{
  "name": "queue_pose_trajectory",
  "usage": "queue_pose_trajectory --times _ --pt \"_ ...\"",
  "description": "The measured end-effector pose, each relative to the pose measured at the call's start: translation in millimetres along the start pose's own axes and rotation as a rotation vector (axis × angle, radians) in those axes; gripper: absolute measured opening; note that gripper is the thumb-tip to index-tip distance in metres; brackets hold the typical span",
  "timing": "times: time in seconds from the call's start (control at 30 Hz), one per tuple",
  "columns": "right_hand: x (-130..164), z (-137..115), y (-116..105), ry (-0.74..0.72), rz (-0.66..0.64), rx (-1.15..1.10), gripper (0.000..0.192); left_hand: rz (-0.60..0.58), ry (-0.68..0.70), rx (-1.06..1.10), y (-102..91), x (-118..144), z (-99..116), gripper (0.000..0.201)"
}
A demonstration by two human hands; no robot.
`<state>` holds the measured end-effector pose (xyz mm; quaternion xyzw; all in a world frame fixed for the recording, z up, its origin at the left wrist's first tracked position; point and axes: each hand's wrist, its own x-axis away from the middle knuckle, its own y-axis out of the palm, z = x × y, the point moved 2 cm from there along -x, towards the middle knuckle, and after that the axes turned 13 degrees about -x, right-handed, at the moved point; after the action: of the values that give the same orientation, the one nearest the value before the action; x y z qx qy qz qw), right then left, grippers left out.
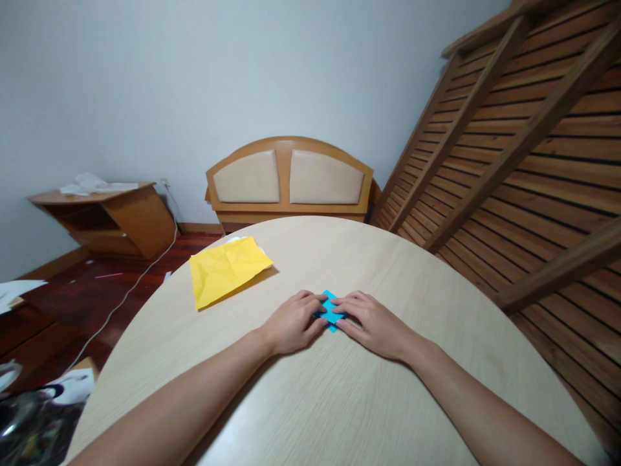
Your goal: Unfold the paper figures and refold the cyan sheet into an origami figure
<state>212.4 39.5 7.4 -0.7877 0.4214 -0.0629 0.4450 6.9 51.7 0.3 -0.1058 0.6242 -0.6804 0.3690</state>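
Note:
A small piece of folded blue paper (330, 310) lies on the round table (315, 414), one corner pointing toward me. My left hand (295, 321) grips its left side, the fingertips on the upper face and the thumb at the lower left edge. On the opposite side my right hand (371, 321) holds the right edge between its fingers and thumb. Fingertips cover both side corners, so the exact folds there are hidden. A creased yellow sheet (228, 268) rests on the table farther left, with some white paper showing beneath it.
Beyond the table stands a headboard (285, 175) against the wall. A slatted wooden frame (514, 155) leans at the right. To the left are a low cabinet (130, 220) with white papers on top, a cable (127, 299) along the floor, and a shiny kettle-like vessel (22, 414).

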Motion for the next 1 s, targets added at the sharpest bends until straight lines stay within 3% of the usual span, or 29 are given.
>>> queue_pose_trajectory --times 0.47,0.8,1.0 --pt "0.3 -5.3 1.0 0.031 -0.027 -0.035 0.037 -0.037 0.009 0.022 -3.0 -0.4 2.4 0.025" --pt "-0.8 -0.4 5.5 0.047 -0.024 -0.002 0.025 -0.048 -0.032 -0.091 3.0 -2.1 5.7 0.019" --pt "-1.3 -1.0 7.6 0.045 -0.004 0.042 0.024 -0.028 -0.059 -0.093 4.7 -2.2 6.7 0.033"
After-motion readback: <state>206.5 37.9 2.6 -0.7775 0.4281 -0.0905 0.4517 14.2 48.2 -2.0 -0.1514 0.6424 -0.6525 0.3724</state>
